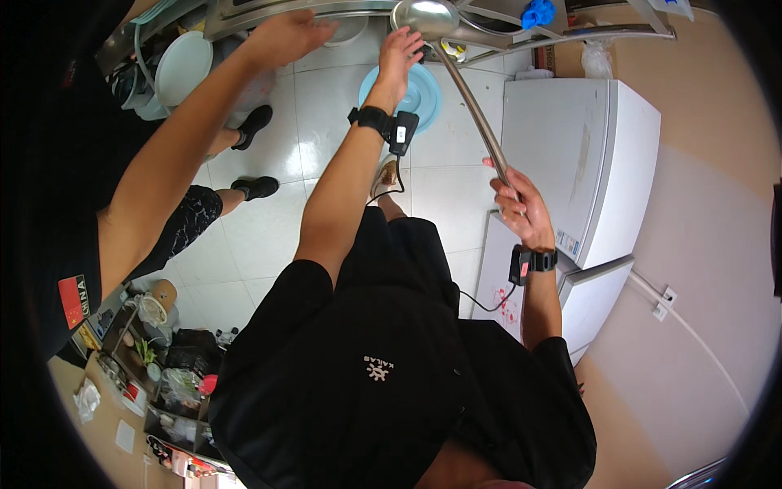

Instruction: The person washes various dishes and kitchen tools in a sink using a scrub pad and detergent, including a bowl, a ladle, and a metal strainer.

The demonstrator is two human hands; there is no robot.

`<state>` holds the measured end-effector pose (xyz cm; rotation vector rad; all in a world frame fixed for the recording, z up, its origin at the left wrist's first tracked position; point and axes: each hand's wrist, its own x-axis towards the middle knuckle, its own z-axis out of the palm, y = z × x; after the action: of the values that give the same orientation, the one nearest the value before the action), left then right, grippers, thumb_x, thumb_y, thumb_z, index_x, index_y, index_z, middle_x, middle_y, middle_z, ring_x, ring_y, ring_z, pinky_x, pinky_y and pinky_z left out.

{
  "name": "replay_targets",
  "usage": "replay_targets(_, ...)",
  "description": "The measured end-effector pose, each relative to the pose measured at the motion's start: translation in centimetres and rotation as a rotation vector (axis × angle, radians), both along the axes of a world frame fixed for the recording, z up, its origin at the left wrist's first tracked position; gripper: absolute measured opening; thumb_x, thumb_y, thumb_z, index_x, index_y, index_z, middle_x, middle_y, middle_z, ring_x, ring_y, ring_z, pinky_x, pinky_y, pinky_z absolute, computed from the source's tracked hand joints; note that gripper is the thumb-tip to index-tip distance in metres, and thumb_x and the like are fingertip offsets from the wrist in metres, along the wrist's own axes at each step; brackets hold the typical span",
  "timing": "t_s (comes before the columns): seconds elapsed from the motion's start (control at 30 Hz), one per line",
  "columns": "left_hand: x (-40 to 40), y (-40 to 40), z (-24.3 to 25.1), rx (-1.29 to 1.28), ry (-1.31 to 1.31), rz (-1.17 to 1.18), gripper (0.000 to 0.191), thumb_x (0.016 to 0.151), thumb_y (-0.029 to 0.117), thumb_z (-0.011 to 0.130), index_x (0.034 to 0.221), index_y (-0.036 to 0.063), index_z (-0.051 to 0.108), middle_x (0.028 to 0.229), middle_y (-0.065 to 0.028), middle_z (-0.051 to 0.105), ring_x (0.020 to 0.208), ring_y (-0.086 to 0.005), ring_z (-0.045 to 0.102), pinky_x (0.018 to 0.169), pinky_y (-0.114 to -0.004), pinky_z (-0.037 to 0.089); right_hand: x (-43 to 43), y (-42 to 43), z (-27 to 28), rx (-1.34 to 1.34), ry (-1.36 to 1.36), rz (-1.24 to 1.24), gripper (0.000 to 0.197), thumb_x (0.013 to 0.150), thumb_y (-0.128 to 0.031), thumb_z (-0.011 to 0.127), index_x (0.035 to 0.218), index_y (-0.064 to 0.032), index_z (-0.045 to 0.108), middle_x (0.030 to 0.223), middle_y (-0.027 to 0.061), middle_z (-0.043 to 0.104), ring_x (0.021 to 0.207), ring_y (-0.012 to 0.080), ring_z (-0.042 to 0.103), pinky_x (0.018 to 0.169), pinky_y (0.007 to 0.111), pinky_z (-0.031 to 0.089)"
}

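Observation:
My right hand grips the handle of a large long-handled metal ladle. The ladle's shiny bowl is at the top of the view, by the rim of the metal counter. Close below the bowl, my left hand is raised with its fingers apart and nothing held in it; whether a fingertip touches the bowl I cannot tell. Under that hand, a round light-blue plastic lid or basin shows at floor level. A crumpled blue cloth or glove lies to the right of the ladle bowl.
At my left stands another person, whose forearm and hand reach over the metal counter. A white fridge is at my right. A white round lid sits under the counter. Loaded shelves stand at the lower left.

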<state>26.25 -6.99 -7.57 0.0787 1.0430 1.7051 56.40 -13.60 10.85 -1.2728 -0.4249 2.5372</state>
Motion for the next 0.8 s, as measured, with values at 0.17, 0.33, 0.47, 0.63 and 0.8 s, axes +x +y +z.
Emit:
replay_targets(0.17,4.9,-4.5,-0.7,-0.014,-0.076,-0.108,0.038,0.103,0.023,0.042,0.131,-0.0009,0.047,0.133,-0.0219,0.059,0.126,-0.0309,0.057,0.108,-0.043,0.045,4.9,-6.0,0.2,-0.016,-0.034,-0.051,0.041,0.107,-0.021,0.046,0.143,-0.0003,0.044,0.074,-0.0034,0.035,0.048,-0.0015,0.029,0.032,0.013,0.024)
replay_targets(0.33,7.7,-8.5,-3.6,-0.068,-0.225,-0.111,0.035,0.103,0.025,0.042,0.127,-0.0007,0.049,0.128,-0.0221,0.060,0.124,-0.0331,0.057,0.112,-0.043,0.044,8.2,-10.3,0.6,-0.047,-0.063,-0.098,0.041,0.107,-0.021,0.047,0.143,-0.0001,0.043,0.073,-0.0039,0.035,0.048,-0.0013,0.029,0.033,0.013,0.023)
replay_targets(0.47,9.1,-8.8,-4.3,-0.129,-0.346,-0.083,0.041,0.105,0.030,0.041,0.131,-0.0008,0.047,0.133,-0.0220,0.056,0.128,-0.0324,0.054,0.113,-0.044,0.042,9.8,-12.1,1.5,-0.036,-0.070,-0.106,0.042,0.107,-0.022,0.048,0.143,0.0002,0.042,0.072,-0.0042,0.035,0.047,-0.0015,0.028,0.033,0.013,0.023)
replay_targets(0.63,10.1,-7.1,-4.7,-0.028,-0.538,-0.032,0.057,0.107,0.044,0.029,0.144,0.0026,0.041,0.145,-0.0171,0.049,0.137,-0.0331,0.044,0.117,-0.050,0.034,12.4,-13.2,3.9,-0.012,-0.110,-0.035,0.044,0.106,-0.022,0.049,0.143,0.0002,0.043,0.072,-0.0041,0.035,0.047,-0.0013,0.027,0.034,0.013,0.024)
replay_targets(0.8,10.5,-7.7,-4.8,0.057,-0.528,-0.027,0.060,0.107,0.047,0.024,0.146,0.0047,0.040,0.150,-0.0148,0.044,0.139,-0.0338,0.042,0.118,-0.052,0.032,13.9,-13.0,5.1,0.012,-0.114,0.007,0.040,0.107,-0.019,0.047,0.142,0.0001,0.045,0.072,-0.0039,0.034,0.047,-0.0007,0.026,0.035,0.013,0.023)
